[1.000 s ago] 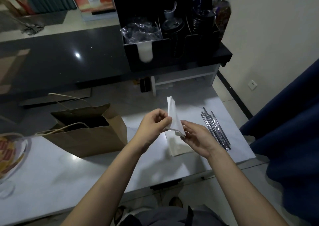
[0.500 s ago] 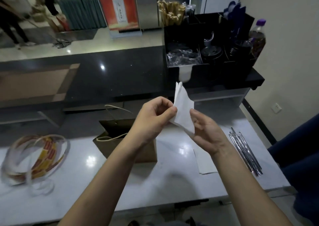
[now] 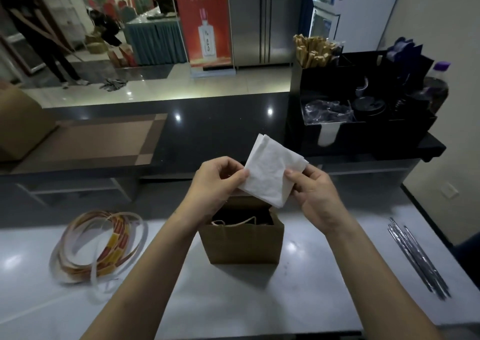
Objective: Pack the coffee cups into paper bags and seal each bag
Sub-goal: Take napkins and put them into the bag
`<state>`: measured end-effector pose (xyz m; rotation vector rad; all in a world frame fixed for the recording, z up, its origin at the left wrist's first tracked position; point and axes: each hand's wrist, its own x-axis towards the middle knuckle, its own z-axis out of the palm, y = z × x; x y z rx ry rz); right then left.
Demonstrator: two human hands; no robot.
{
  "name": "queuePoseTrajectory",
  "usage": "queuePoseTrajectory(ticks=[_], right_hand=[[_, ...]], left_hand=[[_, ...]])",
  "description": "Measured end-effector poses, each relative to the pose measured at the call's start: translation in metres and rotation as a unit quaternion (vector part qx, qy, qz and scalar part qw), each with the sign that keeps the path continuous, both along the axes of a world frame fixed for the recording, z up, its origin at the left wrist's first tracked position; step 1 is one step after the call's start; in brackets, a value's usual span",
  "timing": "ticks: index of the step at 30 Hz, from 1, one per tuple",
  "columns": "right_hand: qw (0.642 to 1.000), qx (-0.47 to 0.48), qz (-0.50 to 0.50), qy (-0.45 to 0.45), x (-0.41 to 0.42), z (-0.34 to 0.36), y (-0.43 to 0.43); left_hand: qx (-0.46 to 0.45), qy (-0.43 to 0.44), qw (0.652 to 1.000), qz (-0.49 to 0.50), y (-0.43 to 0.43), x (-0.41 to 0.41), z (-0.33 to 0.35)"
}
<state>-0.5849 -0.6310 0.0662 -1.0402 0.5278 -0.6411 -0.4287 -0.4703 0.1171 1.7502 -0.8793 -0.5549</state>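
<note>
A folded white napkin (image 3: pixel 270 169) is held up above the open mouth of a brown paper bag (image 3: pixel 242 243). My left hand (image 3: pixel 217 180) pinches the napkin's left edge. My right hand (image 3: pixel 313 191) pinches its right edge. The bag stands upright on the white counter (image 3: pixel 298 287), its twine handles lying across the dark opening. What is inside the bag is hidden in shadow.
A loose coil of printed sealing tape (image 3: pixel 101 245) lies left of the bag. Several wrapped straws (image 3: pixel 418 258) lie at the right. Behind, a black organizer (image 3: pixel 363 106) with lids and stirrers stands on a dark raised counter.
My view has risen and turned left, so the bag now sits centred under my hands. The napkin has turned from edge-on to face me, spread wider between both hands.
</note>
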Motion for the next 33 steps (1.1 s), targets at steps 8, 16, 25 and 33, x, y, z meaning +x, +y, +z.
queuePoseTrajectory(ticks=[8,16,25,33], right_hand=[[0.992,-0.103,-0.024,0.065,0.028,-0.014,0.028],[0.971,-0.183,-0.049,0.144,0.039,-0.029,0.044],[0.932,-0.273,-0.037,0.235,0.039,-0.045,0.052],[0.862,-0.370,-0.012,0.346,0.056,-0.045,0.050]], left_hand=[[0.049,-0.041,0.998,-0.017,0.030,0.044,-0.034],[0.172,-0.240,0.954,-0.049,0.040,0.069,-0.076],[0.240,-0.205,0.948,-0.039,0.047,0.067,-0.097],[0.282,-0.161,0.940,-0.103,0.054,0.060,-0.091]])
